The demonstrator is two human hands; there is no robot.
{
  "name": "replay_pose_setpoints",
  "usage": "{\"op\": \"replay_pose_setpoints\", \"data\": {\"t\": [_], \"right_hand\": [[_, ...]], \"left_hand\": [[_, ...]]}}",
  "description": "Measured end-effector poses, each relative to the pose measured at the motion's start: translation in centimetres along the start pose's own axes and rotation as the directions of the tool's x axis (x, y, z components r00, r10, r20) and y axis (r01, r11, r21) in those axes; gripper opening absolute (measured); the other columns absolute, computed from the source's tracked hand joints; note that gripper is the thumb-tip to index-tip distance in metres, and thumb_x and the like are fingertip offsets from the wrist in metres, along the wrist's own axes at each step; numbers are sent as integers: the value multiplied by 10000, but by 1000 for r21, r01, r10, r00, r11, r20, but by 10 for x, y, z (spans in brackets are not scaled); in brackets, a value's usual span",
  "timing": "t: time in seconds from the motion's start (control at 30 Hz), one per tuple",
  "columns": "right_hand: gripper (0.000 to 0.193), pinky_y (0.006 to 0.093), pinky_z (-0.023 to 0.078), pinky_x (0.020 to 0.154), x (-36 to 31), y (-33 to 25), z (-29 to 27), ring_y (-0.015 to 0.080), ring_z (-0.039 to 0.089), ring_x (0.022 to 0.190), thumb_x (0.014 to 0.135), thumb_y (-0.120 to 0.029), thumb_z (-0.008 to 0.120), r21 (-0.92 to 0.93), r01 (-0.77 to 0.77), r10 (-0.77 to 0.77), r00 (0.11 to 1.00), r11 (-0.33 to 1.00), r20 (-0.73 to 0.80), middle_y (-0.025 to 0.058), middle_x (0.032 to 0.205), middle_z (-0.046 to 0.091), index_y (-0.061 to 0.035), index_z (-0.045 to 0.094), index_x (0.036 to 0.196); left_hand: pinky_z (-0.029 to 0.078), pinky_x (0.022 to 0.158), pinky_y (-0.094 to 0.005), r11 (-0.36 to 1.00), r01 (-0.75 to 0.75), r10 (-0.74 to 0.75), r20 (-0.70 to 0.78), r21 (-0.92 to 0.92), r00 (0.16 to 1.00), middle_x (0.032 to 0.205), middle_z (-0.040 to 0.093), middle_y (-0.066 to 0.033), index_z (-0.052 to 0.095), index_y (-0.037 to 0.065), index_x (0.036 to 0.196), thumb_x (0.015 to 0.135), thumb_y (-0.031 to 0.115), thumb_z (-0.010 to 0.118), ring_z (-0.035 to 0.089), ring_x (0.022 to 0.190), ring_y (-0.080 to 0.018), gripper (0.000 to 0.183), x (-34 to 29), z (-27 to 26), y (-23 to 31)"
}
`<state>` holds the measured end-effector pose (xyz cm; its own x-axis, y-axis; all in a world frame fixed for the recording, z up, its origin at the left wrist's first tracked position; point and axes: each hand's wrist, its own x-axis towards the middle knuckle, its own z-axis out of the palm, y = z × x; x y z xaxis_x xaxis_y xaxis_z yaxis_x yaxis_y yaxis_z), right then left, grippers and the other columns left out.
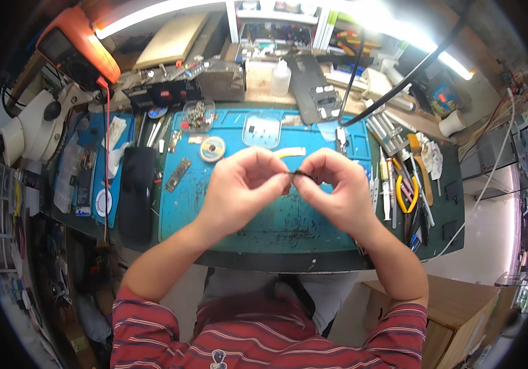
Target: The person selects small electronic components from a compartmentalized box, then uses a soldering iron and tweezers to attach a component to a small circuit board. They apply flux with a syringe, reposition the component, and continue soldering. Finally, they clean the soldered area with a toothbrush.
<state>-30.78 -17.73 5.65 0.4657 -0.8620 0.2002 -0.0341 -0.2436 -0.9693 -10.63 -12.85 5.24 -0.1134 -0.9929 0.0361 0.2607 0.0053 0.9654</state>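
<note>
My left hand (244, 187) and my right hand (336, 190) meet fingertip to fingertip above the blue work mat (245, 237). Thumb and forefinger of each are pinched on a small, thin dark piece (297, 173). Most of that piece is covered by the fingers, so its kind does not show. Just beyond the hands lies a curved tool with yellow and pale parts (291, 152), partly hidden. A solder spool (212, 149) rests left of it, and a clear plastic box (261, 131) with a few small dark parts stands behind.
At the right lie yellow-handled pliers (406, 195), syringes and several tools. An orange multimeter (79, 49) stands at the far left, near a long black case (136, 190). A white squeeze bottle (281, 78) stands at the back. A black cable (408, 77) hangs across the upper right.
</note>
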Motion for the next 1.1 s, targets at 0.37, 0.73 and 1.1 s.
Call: {"op": "replay_pose_setpoints", "data": {"t": [0.37,0.73,1.1], "right_hand": [[136,197,483,651,4,0,-6,12,575,736,899,-114,745,63,-300,294,951,952,91,-20,820,674,12,699,922],[169,243,400,540,8,-5,-24,73,511,612,908,-195,709,475,-661,510,750,581,421,-17,721,565,-78,658,797],[237,235,480,602,10,-23,-23,92,590,673,920,-262,765,364,-676,529,732,641,429,-19,778,608,-35,698,913]], "left_hand": [[571,856,-287,964,252,-254,-3,-78,967,1012,712,-76,648,-3,1074,951,37,719,708,894,-153,147,3,-3,-1],[582,772,-326,374,-606,582,331,702,742,1007,729,-114,729,5,1027,782,-79,797,715,900,-244,268,10,3,2],[582,747,-336,346,-603,611,315,719,726,917,733,-90,731,28,953,787,-44,795,715,826,-241,192,9,-3,9]]}}
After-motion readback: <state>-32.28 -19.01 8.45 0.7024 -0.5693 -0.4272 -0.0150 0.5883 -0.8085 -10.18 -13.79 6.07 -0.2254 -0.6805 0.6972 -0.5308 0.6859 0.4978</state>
